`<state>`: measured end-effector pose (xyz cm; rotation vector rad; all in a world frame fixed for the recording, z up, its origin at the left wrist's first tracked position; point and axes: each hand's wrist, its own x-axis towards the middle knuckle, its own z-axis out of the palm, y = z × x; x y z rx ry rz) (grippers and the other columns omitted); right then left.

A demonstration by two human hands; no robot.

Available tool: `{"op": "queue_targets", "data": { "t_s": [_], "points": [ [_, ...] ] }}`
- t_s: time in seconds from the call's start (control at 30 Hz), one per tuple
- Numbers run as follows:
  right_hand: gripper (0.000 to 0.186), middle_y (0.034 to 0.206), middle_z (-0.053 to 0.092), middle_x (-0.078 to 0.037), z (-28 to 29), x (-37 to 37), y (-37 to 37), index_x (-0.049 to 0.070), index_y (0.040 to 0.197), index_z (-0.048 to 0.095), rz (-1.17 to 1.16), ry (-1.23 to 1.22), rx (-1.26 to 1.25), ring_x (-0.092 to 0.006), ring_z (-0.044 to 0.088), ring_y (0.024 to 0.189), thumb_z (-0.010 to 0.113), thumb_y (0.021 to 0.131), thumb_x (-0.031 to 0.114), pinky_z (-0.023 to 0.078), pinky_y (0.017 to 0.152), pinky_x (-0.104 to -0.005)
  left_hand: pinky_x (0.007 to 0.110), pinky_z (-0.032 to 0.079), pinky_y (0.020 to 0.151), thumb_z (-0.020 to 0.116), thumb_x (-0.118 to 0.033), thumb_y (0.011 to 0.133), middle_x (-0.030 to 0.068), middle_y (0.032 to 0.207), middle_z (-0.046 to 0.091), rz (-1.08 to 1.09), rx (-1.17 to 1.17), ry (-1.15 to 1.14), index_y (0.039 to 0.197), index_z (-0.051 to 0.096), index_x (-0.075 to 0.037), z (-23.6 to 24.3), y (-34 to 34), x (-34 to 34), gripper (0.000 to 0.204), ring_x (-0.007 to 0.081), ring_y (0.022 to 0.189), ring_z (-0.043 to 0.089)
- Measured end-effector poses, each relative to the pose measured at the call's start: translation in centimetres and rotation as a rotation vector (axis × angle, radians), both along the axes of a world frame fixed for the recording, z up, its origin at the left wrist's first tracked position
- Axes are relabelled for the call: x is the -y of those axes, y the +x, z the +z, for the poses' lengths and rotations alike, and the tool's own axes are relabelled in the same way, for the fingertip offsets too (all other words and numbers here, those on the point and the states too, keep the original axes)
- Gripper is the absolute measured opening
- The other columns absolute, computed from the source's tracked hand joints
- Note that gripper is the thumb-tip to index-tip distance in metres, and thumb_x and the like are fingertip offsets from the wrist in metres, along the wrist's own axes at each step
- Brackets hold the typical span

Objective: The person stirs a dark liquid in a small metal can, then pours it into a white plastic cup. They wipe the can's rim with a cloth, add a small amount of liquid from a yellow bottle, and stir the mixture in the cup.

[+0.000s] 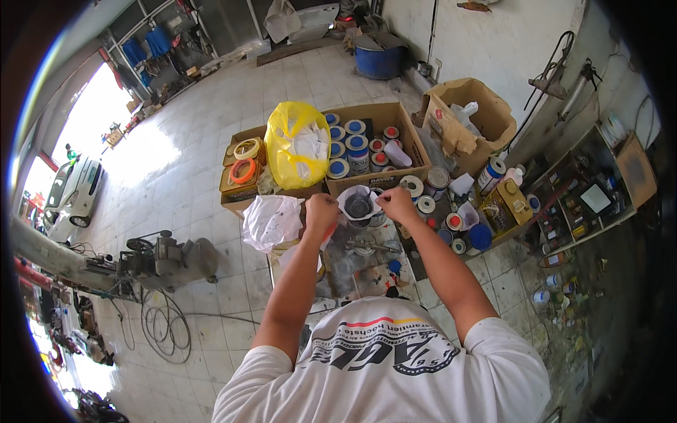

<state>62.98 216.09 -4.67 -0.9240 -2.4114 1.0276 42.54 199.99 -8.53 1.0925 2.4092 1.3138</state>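
Note:
Between my hands is a white, paper-like piece (pixel 345 204) with a flared edge around a dark grey round hollow (pixel 358 206); I cannot tell whether it is a strainer or a cup lining. My left hand (pixel 322 212) is closed, its fingertips at the piece's left edge. From the other side my right hand (pixel 397 205) pinches its right edge. The lower part merges with a container beneath. Just below lies a metal spray gun (pixel 367 246) on the stained work surface. A crumpled white plastic sheet (pixel 273 223) is beside my left hand.
Beyond my hands, a cardboard box (pixel 381 180) holds several paint cans. A yellow bag (pixel 298 144) of white scraps and tape rolls (pixel 243 170) stand left of it. More cans and a yellow tin (pixel 505 207) crowd the right. A compressor (pixel 169 255) stands at left.

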Motion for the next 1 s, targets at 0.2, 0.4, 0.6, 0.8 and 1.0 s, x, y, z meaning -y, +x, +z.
{"op": "queue_targets", "data": {
  "t_s": [0.2,0.4,0.6,0.8,1.0],
  "points": [
    [0.022,0.086,0.077,-0.019,-0.1,0.2,-0.3,0.004,0.094,0.082,-0.003,-0.001,-0.019,-0.035,0.075,0.081,0.078,0.086,0.023,0.059,0.078,-0.0433,0.031,0.062,0.062,0.069,-0.012,0.088,0.0107,0.068,0.075,0.021,-0.051,-0.003,0.089,0.079,0.002,-0.9,-0.2,0.1,0.017,0.0182,0.061,0.076],
    [0.022,0.087,0.077,-0.02,-0.8,-0.5,0.1,0.004,0.095,0.082,-0.003,-0.011,-0.029,-0.0354,0.075,0.081,0.078,0.086,0.023,0.059,0.078,-0.0439,0.031,0.062,0.062,0.069,-0.011,0.087,0.0109,0.068,0.075,0.027,0.018,-0.001,0.089,0.079,0.002,-1.1,0.1,0.1,0.017,0.0186,0.062,0.076],
    [0.022,0.09,0.078,-0.02,-1.2,-0.8,0.0,0.003,0.097,0.082,0.016,-0.001,-0.015,-0.0358,0.076,0.083,0.078,0.087,0.023,0.059,0.08,-0.0436,0.033,0.061,0.064,0.07,-0.011,0.087,0.0122,0.068,0.075,0.049,-0.059,-0.001,0.088,0.079,0.002,-1.6,-0.2,0.4,0.016,0.02,0.063,0.076],
    [0.022,0.091,0.078,-0.02,-1.5,-1.2,0.3,0.004,0.098,0.082,0.012,-0.017,-0.007,-0.0358,0.075,0.085,0.078,0.088,0.023,0.059,0.08,-0.0439,0.033,0.061,0.062,0.07,-0.01,0.088,0.0118,0.069,0.075,0.045,0.059,-0.018,0.088,0.079,0.003,-0.3,0.3,0.1,0.016,0.0195,0.062,0.076],
    [0.021,0.092,0.078,-0.019,-0.9,-0.7,-0.2,0.005,0.099,0.082,0.042,-0.027,-0.007,-0.0356,0.075,0.084,0.077,0.089,0.023,0.058,0.08,-0.0442,0.031,0.06,0.059,0.068,-0.007,0.088,0.0109,0.07,0.075,0.06,0.092,0.007,0.088,0.078,0.003,-0.7,-0.4,0.7,0.015,0.0184,0.061,0.075]
  ]
}}
